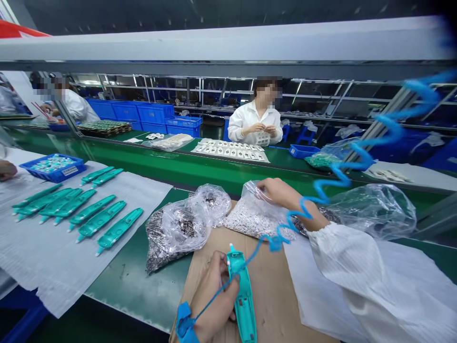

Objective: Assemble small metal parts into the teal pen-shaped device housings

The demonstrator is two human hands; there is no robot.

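Observation:
My left hand [217, 295] is closed around a teal plastic shell [244, 300], holding it hollow side up over the cardboard. The shell has a white tip at its far end and small recesses inside. A blue wrist strap [184, 324] with a coiled blue cord [321, 193] is on my left wrist. My right hand [280, 191] reaches forward to a clear plastic bag [246, 216] of small white parts. Its fingers are closed at the bag's mouth, and the fingertips are partly hidden by the plastic.
Several teal shells [119, 231] lie on white sheeting at left, near a blue tray [53, 167] of small parts. Bags of dark metal pieces [167, 238] stand beside the cardboard [271, 286]. A co-worker [256, 119] sits across the green line; another person's hand [7, 170] shows far left.

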